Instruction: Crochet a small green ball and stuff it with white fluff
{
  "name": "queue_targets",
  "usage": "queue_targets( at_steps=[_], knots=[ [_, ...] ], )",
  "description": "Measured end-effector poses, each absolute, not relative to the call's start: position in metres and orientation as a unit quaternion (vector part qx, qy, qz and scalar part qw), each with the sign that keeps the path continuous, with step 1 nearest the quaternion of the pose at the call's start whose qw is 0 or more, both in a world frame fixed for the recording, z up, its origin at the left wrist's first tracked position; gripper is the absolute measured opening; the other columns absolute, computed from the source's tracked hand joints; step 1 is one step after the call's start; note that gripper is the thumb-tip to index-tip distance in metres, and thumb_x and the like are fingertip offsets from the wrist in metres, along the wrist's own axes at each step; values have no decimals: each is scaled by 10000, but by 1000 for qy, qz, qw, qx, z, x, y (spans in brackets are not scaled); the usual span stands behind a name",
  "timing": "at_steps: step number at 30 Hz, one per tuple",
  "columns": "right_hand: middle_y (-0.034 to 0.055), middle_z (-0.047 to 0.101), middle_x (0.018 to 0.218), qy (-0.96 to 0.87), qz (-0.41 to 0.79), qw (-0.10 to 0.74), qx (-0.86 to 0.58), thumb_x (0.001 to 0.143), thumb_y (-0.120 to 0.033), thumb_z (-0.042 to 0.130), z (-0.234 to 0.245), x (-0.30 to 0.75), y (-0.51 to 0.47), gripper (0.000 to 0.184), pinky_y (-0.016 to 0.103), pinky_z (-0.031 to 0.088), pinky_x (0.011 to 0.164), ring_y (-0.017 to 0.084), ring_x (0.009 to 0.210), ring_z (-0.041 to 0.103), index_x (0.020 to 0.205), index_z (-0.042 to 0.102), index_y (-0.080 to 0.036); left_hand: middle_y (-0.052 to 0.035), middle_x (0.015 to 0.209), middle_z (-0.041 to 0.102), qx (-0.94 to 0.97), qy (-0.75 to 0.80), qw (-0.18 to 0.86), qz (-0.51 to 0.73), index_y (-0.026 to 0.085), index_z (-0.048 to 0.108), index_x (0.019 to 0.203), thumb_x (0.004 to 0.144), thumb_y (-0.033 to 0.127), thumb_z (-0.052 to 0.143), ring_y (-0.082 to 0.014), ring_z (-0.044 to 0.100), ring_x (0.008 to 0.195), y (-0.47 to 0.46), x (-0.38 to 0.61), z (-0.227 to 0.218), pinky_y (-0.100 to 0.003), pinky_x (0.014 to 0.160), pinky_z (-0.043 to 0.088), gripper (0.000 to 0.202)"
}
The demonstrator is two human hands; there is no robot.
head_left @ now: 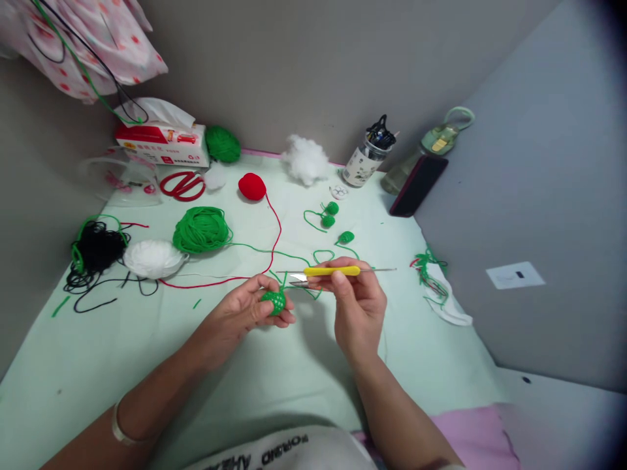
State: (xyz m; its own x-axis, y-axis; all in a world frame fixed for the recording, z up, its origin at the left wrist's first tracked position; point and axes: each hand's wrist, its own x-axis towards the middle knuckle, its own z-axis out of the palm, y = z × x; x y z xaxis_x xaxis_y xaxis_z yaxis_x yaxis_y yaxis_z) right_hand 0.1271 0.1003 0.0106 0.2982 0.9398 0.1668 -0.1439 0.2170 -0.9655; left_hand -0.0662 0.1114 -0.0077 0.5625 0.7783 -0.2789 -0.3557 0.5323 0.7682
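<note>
My left hand (249, 307) is closed around a small green crocheted ball (274, 302), pinched between thumb and fingers, with a short strand standing up from its top. My right hand (360, 300) grips a crochet hook (330, 271) with a yellow handle, held level just above the table. A pointed metal piece (298, 279) also juts from under the right fingers toward the ball; its kind is unclear. Green yarn runs behind both hands to a green yarn skein (202, 230). Beyond the right hand lie a green crocheted piece (346, 237) and two more green pieces (328, 220) with loose tails.
Red yarn (252, 187), white yarn (154, 259), tangled black yarn (100, 247) and red scissors (182, 187) lie left. Behind are a tissue box (164, 145), stuffing (306, 160), a pen jar (365, 162), a bottle (411, 160) and a phone (420, 186). Yarn scraps (431, 281) lie right.
</note>
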Motion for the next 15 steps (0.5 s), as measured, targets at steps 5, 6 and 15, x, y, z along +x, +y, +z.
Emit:
queue_targets(
  at_steps=[5, 6, 15],
  knots=[
    [9, 721, 904, -376, 383, 687, -489, 949, -272, 672, 16, 136, 106, 57, 299, 627, 695, 144, 721, 732, 957, 677, -216, -12, 960, 755, 327, 320, 817, 350, 233, 635, 1004, 903, 348, 753, -177, 747, 868, 112, -66, -9, -302, 826, 556, 193],
    [8, 716, 897, -373, 386, 690, -486, 945, -268, 672, 16, 137, 106, 54, 297, 621, 680, 145, 709, 728, 949, 676, -215, -10, 964, 754, 328, 321, 817, 349, 233, 636, 1003, 909, 346, 748, -176, 747, 873, 112, -66, -9, -300, 830, 555, 184],
    [11, 710, 868, -404, 418, 664, -471, 961, -256, 626, 16, 135, 100, 69, 306, 611, 667, 149, 677, 722, 945, 681, -217, -13, 969, 755, 323, 330, 814, 352, 227, 630, 1001, 902, 349, 756, -176, 749, 869, 112, -67, -8, -302, 838, 558, 202]
  ],
)
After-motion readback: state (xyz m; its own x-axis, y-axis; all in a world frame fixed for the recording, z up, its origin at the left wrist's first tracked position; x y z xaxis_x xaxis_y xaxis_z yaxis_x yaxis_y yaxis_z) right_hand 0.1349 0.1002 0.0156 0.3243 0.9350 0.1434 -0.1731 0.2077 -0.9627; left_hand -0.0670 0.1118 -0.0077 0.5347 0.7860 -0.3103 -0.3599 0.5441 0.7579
